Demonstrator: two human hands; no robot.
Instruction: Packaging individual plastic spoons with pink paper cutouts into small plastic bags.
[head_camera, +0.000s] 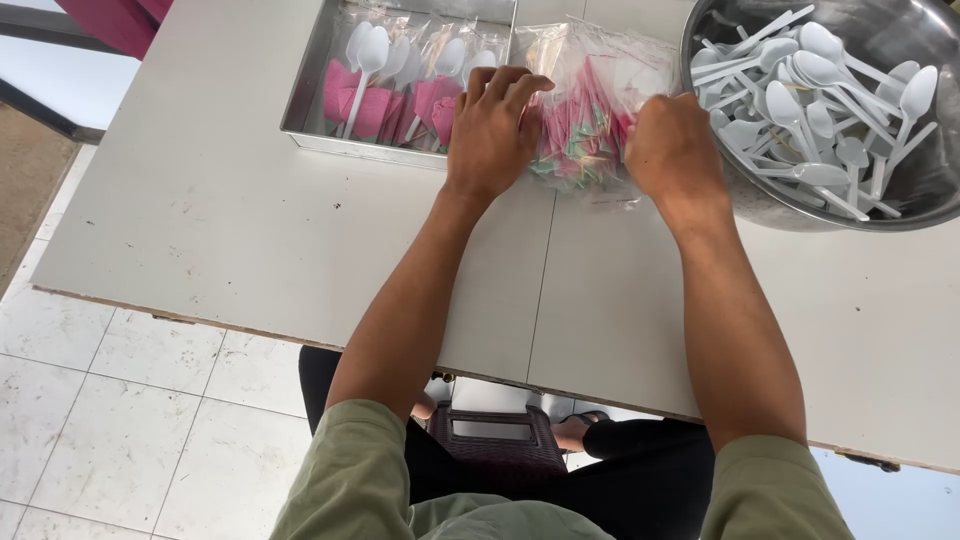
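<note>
My left hand (492, 125) and my right hand (672, 150) both rest on a clear plastic bag (585, 110) stuffed with folded pink, red and green paper napkins. The left hand presses the bag's left side, fingers curled over it. On the bag's right edge my right hand is closed, gripping the plastic. The bag lies on the white table (250, 230) between a metal tray and a steel bowl.
A rectangular metal tray (300, 125) at the back left holds packets of white plastic spoons with pink napkins. A large steel bowl (760, 205) at the right is full of loose white plastic spoons (810, 100). A dark stool (490, 440) and tiled floor lie below the table edge.
</note>
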